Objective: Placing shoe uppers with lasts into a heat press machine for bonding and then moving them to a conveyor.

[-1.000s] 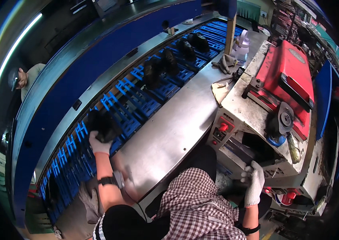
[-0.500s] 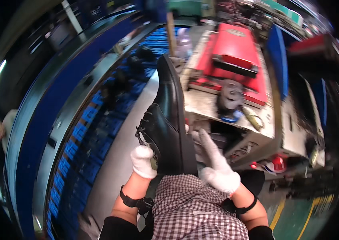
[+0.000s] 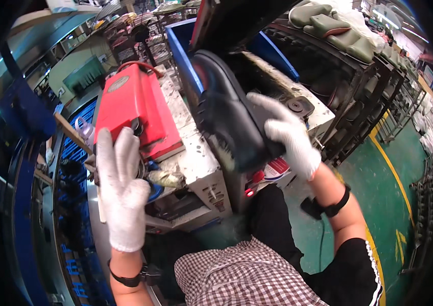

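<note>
A black leather lace-up boot (image 3: 229, 109) is in the middle, tilted, its end nearest me slightly blurred. My right hand (image 3: 293, 135), in a white knit glove, is closed on the boot's right side. Part of that grip is hidden behind the boot. My left hand (image 3: 124, 186), gloved the same way, is raised with its fingers stretched and spread, holding nothing. It is in front of a red machine cover (image 3: 132, 107), and I cannot tell whether they touch.
The red cover sits on a worn whitish machine bench (image 3: 193, 148). Behind the boot stands a blue-sided machine with a raised dark lid (image 3: 237, 23). A conveyor with blue slats (image 3: 81, 270) runs along the left. Racks of shoe forms (image 3: 328, 28) stand right, above a green floor (image 3: 349, 178).
The view has swung to the right, from the conveyor toward the machines. My left hand has let go of the boot near its laces; my right hand has carried the boot rightward.
</note>
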`<state>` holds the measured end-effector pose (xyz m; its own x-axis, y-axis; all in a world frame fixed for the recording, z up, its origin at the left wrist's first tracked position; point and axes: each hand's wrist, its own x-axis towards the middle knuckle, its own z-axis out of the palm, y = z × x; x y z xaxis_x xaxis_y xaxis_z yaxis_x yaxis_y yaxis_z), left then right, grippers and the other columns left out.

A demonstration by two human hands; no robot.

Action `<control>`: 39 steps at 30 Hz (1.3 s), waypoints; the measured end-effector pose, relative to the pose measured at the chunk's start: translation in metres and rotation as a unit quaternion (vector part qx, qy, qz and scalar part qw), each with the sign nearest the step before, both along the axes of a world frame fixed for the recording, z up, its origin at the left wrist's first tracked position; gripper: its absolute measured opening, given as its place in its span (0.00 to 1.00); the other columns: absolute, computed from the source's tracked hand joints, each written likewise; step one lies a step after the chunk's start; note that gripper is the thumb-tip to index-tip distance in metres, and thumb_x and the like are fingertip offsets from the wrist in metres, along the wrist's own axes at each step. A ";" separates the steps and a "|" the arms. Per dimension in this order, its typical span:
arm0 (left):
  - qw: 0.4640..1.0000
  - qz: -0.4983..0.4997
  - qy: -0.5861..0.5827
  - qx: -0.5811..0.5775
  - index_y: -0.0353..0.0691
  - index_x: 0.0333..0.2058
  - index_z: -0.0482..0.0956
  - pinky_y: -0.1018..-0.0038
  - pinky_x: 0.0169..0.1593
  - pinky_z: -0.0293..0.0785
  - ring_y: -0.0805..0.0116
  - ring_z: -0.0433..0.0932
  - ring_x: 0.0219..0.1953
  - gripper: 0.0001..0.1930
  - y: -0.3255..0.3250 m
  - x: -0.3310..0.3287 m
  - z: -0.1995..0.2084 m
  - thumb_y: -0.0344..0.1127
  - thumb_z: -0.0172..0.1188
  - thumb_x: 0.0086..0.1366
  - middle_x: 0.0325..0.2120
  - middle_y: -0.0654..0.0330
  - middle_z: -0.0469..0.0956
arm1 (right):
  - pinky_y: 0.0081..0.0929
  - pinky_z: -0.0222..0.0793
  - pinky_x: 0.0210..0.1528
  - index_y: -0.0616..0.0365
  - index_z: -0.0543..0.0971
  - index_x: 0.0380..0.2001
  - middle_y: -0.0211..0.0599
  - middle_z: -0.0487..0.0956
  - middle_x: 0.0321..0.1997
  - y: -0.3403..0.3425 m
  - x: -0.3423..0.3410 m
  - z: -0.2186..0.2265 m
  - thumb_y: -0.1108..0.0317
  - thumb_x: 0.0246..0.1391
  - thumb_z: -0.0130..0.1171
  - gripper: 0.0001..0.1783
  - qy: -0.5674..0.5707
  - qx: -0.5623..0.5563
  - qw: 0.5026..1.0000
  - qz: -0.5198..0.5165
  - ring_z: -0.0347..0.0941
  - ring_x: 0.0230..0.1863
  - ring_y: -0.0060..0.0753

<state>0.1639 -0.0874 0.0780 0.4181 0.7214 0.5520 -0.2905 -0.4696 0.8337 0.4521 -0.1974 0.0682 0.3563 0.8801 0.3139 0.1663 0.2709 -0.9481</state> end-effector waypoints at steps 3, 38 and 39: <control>1.000 0.021 0.014 0.011 0.39 0.78 0.44 0.54 0.78 0.48 0.46 0.56 0.77 0.60 0.020 0.009 0.027 0.58 0.74 0.59 0.73 0.42 0.58 | 0.31 0.64 0.68 0.57 0.74 0.68 0.48 0.75 0.63 0.029 0.065 0.013 0.62 0.55 0.60 0.35 -0.160 -0.014 0.983 -0.090 0.72 0.62 0.37; 0.761 0.127 0.355 0.527 0.42 0.52 0.87 0.62 0.58 0.73 0.55 0.81 0.52 0.28 0.183 0.338 0.279 0.59 0.55 0.68 0.51 0.48 0.85 | 0.37 0.62 0.72 0.57 0.65 0.73 0.59 0.67 0.70 0.109 0.183 0.043 0.46 0.62 0.58 0.42 -0.523 -0.240 0.818 -0.008 0.67 0.70 0.58; 0.821 0.047 0.281 0.495 0.42 0.55 0.84 0.63 0.52 0.75 0.55 0.82 0.46 0.26 0.188 0.349 0.262 0.55 0.58 0.69 0.49 0.50 0.85 | 0.38 0.63 0.71 0.58 0.67 0.72 0.58 0.69 0.69 0.092 0.181 0.045 0.49 0.63 0.59 0.39 -0.520 -0.229 0.823 -0.009 0.68 0.69 0.57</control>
<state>0.5127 0.1006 0.3396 0.7757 0.0794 0.6261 0.0863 -0.9961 0.0193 0.6327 -0.1052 0.1128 0.1188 0.9885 0.0933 0.9524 -0.0869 -0.2923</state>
